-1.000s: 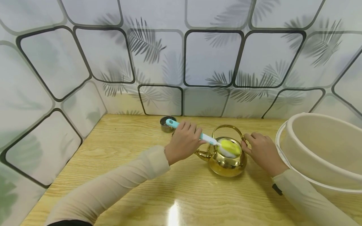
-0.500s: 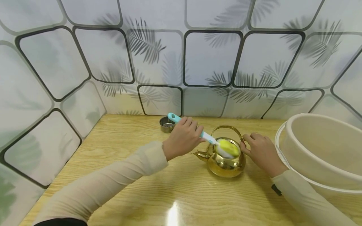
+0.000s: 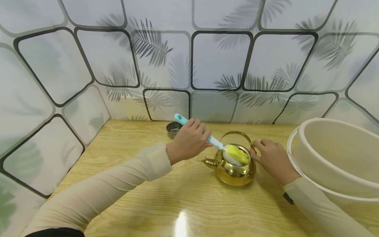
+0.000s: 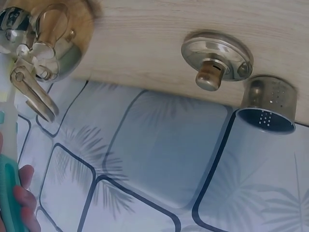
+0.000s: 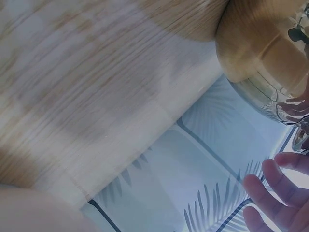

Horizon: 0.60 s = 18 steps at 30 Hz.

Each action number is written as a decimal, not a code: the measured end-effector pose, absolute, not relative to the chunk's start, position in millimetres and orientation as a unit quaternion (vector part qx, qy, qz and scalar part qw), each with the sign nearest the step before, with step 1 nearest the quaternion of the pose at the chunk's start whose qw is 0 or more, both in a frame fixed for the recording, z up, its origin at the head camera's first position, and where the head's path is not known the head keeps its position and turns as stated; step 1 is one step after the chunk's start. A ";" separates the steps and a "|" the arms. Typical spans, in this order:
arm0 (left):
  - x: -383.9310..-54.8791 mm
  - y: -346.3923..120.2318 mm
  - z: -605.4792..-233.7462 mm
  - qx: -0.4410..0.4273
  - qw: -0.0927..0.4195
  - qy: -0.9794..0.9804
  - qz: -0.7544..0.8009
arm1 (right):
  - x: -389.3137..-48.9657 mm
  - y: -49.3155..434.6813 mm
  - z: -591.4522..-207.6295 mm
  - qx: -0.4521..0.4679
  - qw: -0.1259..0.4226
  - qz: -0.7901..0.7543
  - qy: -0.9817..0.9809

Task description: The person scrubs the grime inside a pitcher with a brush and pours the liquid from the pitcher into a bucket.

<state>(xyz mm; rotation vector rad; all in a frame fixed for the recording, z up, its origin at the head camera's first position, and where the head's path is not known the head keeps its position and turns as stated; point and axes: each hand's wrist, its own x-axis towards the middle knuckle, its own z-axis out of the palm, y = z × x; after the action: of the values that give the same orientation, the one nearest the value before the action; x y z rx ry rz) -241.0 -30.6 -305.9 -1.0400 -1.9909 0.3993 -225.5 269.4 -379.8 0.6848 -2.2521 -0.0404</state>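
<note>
In the head view my left hand (image 3: 189, 140) grips the blue-and-white handle of a sponge brush (image 3: 181, 119). The brush slants down to the right, and its yellow-and-white sponge head (image 3: 237, 154) sits in the open top of a shiny gold kettle (image 3: 235, 173). My right hand (image 3: 273, 161) pinches the right foot of the kettle's raised hoop handle (image 3: 236, 133). The kettle stands upright on the table, spout (image 3: 209, 162) to the left. The left wrist view shows fingers (image 4: 26, 198) curled on the teal grip; the right wrist view shows fingers (image 5: 280, 193) close by the kettle's side.
A small metal strainer cup (image 3: 172, 130) stands behind my left hand. Beside it, in the left wrist view, lies a round metal lid (image 4: 217, 50) with a knob. A large beige basin (image 3: 308, 154) stands right of my right hand. A patterned wall (image 3: 214, 107) borders the wooden table's back edge.
My left hand has shifted slightly left and up, and the brush handle's end has risen, steepening the brush. The sponge head stays in the kettle's opening. My right hand keeps its hold.
</note>
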 end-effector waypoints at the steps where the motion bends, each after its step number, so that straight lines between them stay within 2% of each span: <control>1: -241.2 -30.9 -305.1 -0.415 0.417 -0.792 0.162 | -225.9 269.5 -380.0 0.268 0.383 -0.015 -0.884; 18: -240.3 -23.3 -279.8 -0.440 0.399 -0.773 0.221 | -228.2 270.1 -380.8 0.276 0.390 -0.017 -0.878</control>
<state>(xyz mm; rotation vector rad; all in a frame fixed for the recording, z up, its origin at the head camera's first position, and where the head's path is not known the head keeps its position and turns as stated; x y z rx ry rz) -240.3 -23.3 -279.8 -1.1144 -1.9570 0.5592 -228.2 270.1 -380.8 0.7028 -2.2329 -0.0434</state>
